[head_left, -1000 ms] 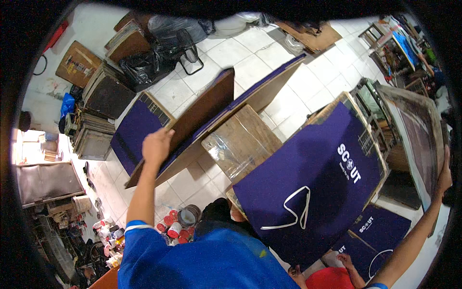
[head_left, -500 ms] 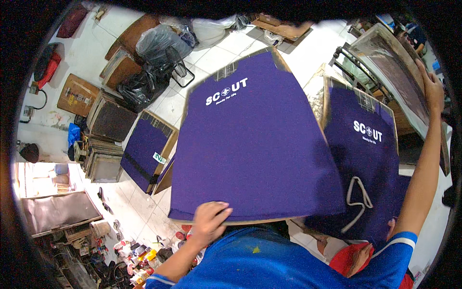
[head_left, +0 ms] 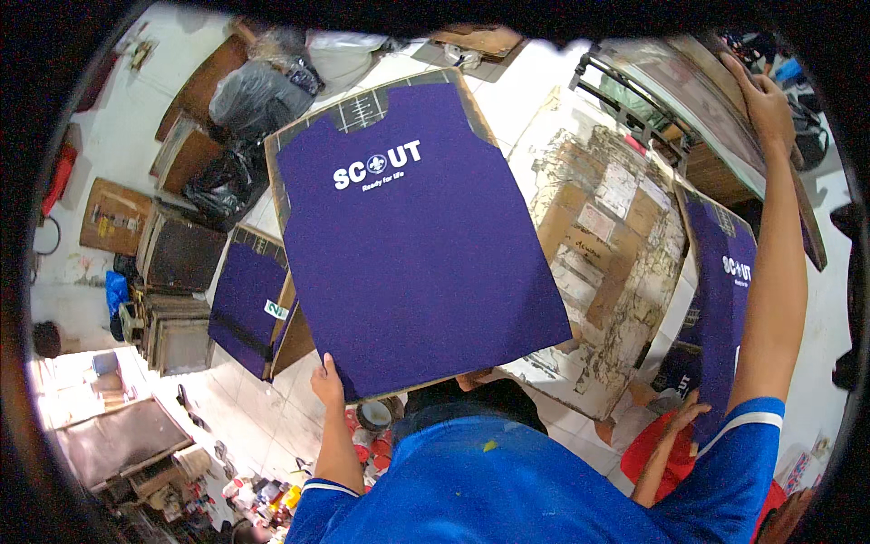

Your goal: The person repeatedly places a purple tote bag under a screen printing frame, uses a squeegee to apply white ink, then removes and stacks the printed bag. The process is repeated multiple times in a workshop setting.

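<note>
My left hand (head_left: 328, 381) grips the lower left corner of a flat board (head_left: 362, 112), its fingers hidden beneath. A dark purple shirt piece (head_left: 421, 263) with a white print near its neck is stretched over that board. On the right, my raised right hand (head_left: 768, 113) holds the edge of a large wood-framed printing screen (head_left: 693, 118), which stands tilted. Beside the board lies a worn, paint-crusted tabletop (head_left: 598, 245).
Another person's hand (head_left: 684, 419) is at the lower right, near a second printed purple piece (head_left: 725, 281). To the left stands another purple-covered board (head_left: 245, 295). Stacked frames (head_left: 186, 249), black bags (head_left: 227, 186) and bottles (head_left: 272, 494) lie farther left.
The board with the shirt piece has shifted left in view with my left hand. The second purple piece has moved right, baring the worn tabletop. My right hand appears higher and farther left.
</note>
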The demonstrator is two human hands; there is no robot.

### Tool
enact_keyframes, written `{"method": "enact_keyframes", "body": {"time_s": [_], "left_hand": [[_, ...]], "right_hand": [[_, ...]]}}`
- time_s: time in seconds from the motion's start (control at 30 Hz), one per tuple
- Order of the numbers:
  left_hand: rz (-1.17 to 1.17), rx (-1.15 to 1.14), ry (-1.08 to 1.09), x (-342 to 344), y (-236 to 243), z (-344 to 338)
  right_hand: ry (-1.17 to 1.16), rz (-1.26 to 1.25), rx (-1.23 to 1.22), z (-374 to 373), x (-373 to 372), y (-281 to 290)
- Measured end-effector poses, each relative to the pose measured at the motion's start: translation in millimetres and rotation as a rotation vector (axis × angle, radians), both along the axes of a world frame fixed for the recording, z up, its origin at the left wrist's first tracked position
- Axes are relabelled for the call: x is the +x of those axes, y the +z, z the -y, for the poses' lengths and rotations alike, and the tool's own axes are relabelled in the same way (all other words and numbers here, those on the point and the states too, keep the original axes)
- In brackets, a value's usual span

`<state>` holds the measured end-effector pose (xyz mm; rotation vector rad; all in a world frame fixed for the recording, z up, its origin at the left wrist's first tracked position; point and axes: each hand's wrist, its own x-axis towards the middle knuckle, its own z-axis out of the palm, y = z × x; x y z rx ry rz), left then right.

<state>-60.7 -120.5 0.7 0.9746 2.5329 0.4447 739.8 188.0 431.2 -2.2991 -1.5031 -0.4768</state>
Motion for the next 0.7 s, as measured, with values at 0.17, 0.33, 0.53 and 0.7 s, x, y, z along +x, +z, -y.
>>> {"method": "enact_keyframes", "body": {"time_s": [0.17, 0.33, 0.53, 0.7], "left_hand": [[-0.186, 0.459, -0.005, -5.9, 8.2, 6.5], [-0.34, 0.452, -0.186, -51.4, 95.1, -35.1], [-0.296, 0.544, -0.453, -18.7, 105.7, -114.0], [-0.141, 0.421, -0.575, 90.4, 50.6, -139.3]], "right_hand": [[-0.079, 0.019, 0.064, -7.2, 20.3, -10.4], [-0.094, 0.237, 0.071, -4.4, 6.4, -6.4], [-0.124, -0.016, 0.197, 21.5, -60.2, 11.9], [-0.1, -0.029, 0.201, 23.7, -64.5, 15.8]]}}
